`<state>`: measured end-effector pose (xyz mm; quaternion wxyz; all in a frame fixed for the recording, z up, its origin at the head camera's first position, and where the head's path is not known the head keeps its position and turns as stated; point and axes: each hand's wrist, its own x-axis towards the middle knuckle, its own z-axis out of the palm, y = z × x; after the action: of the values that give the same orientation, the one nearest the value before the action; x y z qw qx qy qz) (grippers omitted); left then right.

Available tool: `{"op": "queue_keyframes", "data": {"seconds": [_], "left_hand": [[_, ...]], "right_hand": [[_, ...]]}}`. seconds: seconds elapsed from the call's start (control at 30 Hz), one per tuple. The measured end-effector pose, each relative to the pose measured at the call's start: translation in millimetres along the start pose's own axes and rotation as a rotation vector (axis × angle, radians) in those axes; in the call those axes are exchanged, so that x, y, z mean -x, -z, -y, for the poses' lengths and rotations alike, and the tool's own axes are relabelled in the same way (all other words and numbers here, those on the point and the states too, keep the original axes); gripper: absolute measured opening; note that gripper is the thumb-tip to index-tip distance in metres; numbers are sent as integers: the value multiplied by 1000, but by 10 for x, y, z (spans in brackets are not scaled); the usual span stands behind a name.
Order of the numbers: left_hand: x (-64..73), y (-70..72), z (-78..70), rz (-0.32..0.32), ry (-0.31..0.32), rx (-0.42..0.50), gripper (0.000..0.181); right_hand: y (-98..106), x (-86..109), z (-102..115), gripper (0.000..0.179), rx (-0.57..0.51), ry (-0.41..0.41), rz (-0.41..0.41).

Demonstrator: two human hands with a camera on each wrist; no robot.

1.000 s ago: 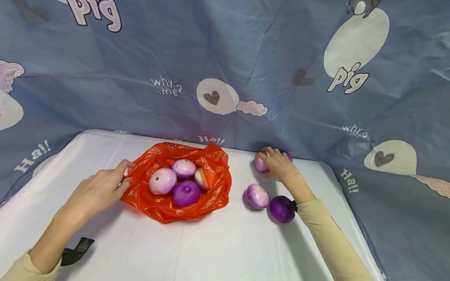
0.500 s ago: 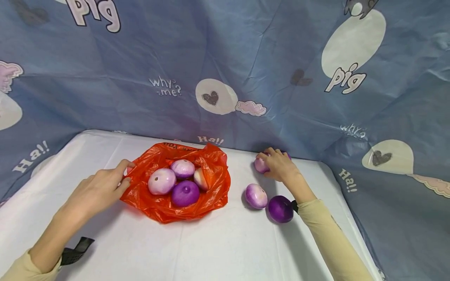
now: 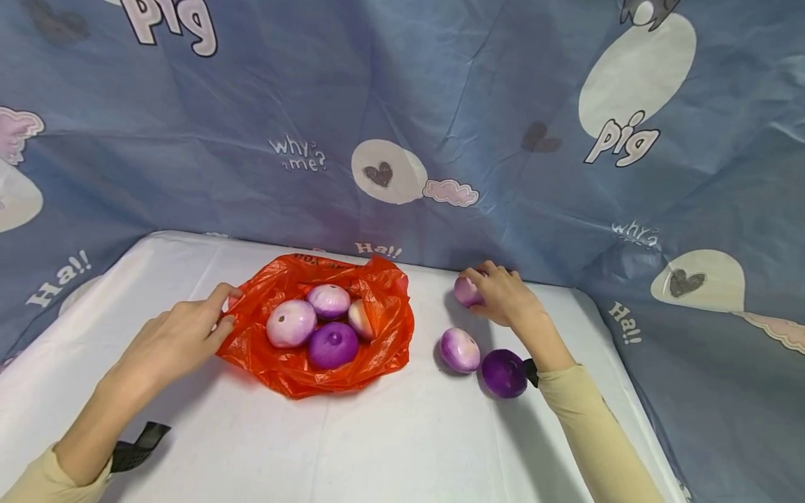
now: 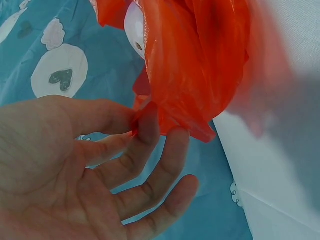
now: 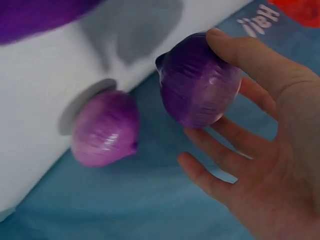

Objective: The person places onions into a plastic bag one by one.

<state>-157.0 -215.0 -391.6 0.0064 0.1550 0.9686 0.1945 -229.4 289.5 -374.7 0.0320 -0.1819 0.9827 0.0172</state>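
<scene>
On the left, my left hand pinches the rim of a crumpled red plastic bag between thumb and fingers. The left wrist view shows that hand gripping the thin film. Several purple onions, such as the dark one, lie in the bag's open mouth. At the back right, my right hand holds a purple onion. In the right wrist view the thumb and fingers curve round this onion. Another purple onion sits beside it; in the head view my hand hides that one.
Two more onions, one pale purple and one dark purple, lie in front of my right hand, close to the wrist. The white-covered table ends at a blue printed cloth behind.
My right hand has shifted slightly to the right and now covers the onion at the back. My left hand and the bag have stayed in place.
</scene>
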Motion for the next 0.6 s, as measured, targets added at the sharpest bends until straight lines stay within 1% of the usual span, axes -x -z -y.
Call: {"op": "queue_keyframes", "data": {"seconds": [0.37, 0.47, 0.6], "left_hand": [[-1, 3, -11, 0, 4, 2, 40], [2, -2, -17, -3, 7, 4, 40], [6, -3, -24, -8, 7, 5, 40]], "right_hand": [[305, 112, 329, 61, -26, 69, -123], [377, 135, 423, 63, -28, 79, -135], [441, 166, 520, 65, -40, 79, -125]]}}
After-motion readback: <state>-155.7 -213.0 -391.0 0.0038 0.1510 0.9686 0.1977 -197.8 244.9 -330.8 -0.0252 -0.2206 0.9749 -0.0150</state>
